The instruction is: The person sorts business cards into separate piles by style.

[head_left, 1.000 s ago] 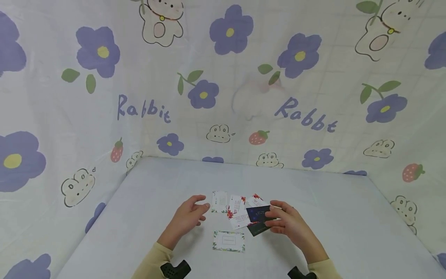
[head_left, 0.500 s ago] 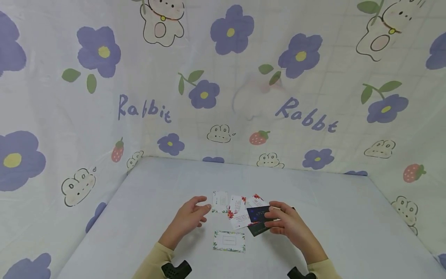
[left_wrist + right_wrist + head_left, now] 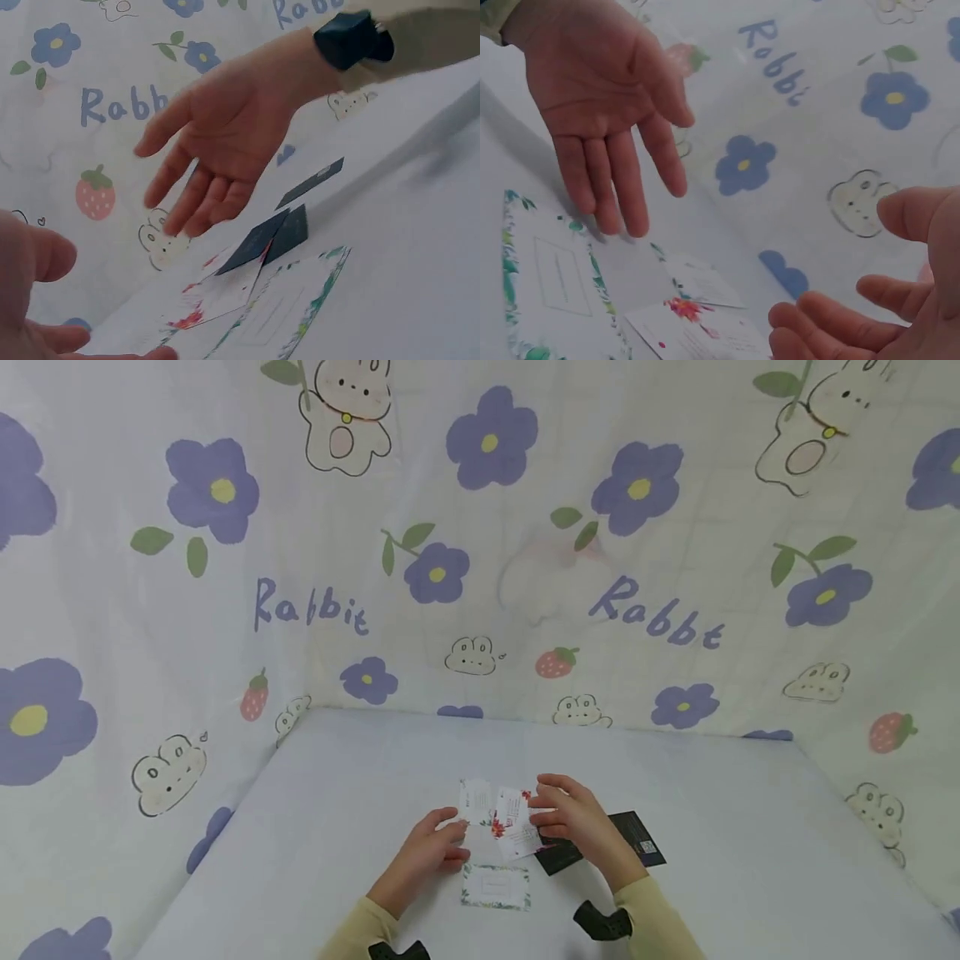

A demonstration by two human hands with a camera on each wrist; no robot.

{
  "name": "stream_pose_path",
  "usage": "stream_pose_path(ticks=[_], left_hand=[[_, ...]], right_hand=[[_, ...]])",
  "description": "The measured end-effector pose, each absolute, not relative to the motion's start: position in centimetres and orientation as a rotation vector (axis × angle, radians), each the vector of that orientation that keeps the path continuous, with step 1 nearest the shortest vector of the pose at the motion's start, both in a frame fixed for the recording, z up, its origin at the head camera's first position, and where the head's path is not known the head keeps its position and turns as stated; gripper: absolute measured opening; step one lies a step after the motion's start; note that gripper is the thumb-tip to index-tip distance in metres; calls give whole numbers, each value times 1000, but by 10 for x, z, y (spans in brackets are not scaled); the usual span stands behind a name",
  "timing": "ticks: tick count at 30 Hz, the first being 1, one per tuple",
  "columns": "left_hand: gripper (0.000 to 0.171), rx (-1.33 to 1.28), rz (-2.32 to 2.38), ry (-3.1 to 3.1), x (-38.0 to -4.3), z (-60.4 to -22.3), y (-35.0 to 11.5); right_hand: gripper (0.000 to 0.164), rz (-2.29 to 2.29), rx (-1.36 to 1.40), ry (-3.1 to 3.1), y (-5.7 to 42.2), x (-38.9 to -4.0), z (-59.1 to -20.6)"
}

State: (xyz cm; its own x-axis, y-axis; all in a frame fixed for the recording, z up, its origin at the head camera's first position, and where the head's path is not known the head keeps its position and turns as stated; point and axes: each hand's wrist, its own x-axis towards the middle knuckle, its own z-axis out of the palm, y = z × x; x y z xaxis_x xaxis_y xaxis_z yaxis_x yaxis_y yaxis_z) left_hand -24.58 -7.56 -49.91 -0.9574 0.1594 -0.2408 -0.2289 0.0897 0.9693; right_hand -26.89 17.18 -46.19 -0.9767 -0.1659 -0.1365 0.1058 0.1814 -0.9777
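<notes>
My left hand (image 3: 429,853) hovers at the left of a group of cards, its fingers spread and relaxed, holding nothing. Over the right part of the group is my right hand (image 3: 576,820), fingers loosely extended and holding nothing, as the left wrist view shows. Beneath lie white cards with red flowers (image 3: 519,842), partly hidden by the right hand. A white card with leaf corners (image 3: 474,800) lies behind them, and a leaf-bordered card (image 3: 496,887) lies nearer. Dark cards (image 3: 557,858) overlap the flower cards, and a black card with a small white code (image 3: 639,839) lies to the right.
The cards lie on a table covered in pale cloth (image 3: 360,760). A white curtain (image 3: 405,635) printed with purple flowers, rabbits and strawberries stands behind and at both sides. Black wrist devices (image 3: 602,921) sit by the light yellow sleeves (image 3: 660,922).
My right hand has moved left across the cards, uncovering the black card on the right. My left hand has shifted slightly right and nearer. The head view has tilted up a little.
</notes>
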Motion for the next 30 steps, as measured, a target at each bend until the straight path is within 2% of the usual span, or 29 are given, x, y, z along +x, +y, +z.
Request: stream_pose_path(ticks=[5, 9, 17, 30], left_hand=[[75, -235, 2376, 1422, -244, -504, -66], [86, -258, 2525, 1057, -241, -504, -59], [93, -258, 2636, 871, -242, -499, -64], [96, -246, 2700, 783, -242, -497, -65]], right_hand=[[56, -1783, -70, 2301, 145, -302, -465], [55, -1650, -114, 2412, 128, -321, -467], [55, -1436, -289, 2547, 99, -346, -468], [68, -1306, -277, 2581, 85, -360, -481]])
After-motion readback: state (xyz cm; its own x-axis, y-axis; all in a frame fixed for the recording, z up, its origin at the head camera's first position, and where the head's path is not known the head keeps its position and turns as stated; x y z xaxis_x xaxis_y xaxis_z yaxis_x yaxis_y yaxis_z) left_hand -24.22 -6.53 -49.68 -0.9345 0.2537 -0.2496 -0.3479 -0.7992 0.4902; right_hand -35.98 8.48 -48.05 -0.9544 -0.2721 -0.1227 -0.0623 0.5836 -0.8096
